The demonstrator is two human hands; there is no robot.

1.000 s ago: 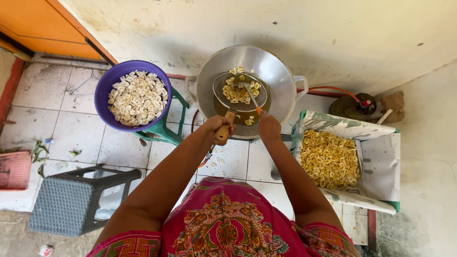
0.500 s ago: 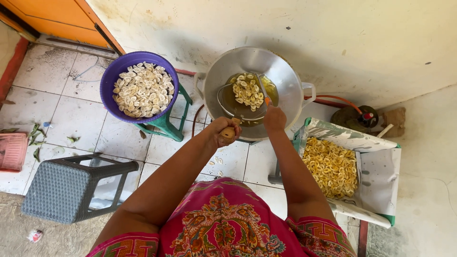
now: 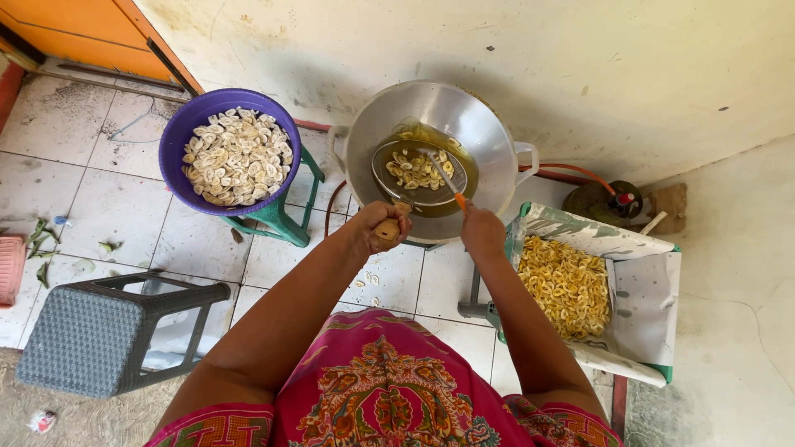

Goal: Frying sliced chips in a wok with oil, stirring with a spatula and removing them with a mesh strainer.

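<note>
Head view looks straight down on a floor (image 3: 99,207) of pale, stained square tiles, with a grubby whitewashed wall (image 3: 580,74) on the far side and an orange door (image 3: 83,25) in the far left corner. At left stands a grey woven stool (image 3: 91,335), with a few green leaf scraps on the tiles beyond it. A purple bowl (image 3: 178,141) full of pale raw slices (image 3: 236,157) sits on a green stand (image 3: 281,219). On the right there's a paper-lined crate (image 3: 654,290) holding golden fried chips (image 3: 567,285), and just past it a green gas bottle (image 3: 604,203) with an orange hose (image 3: 571,170) running toward the wok.

Wok (image 3: 464,116) is a big silver pan with two handles, sitting in the middle on the far side of the person, with yellow oil pooled at the bottom. A round wire skimmer (image 3: 389,178) rests in the oil, loaded with pale yellow slices. Left hand (image 3: 379,230) is clenched round the skimmer's wooden handle at the near rim. Right hand (image 3: 482,232) grips an orange-handled tool (image 3: 451,186) whose thin metal end pokes into the slices in the skimmer. Person wears a pink patterned garment (image 3: 381,389).
</note>
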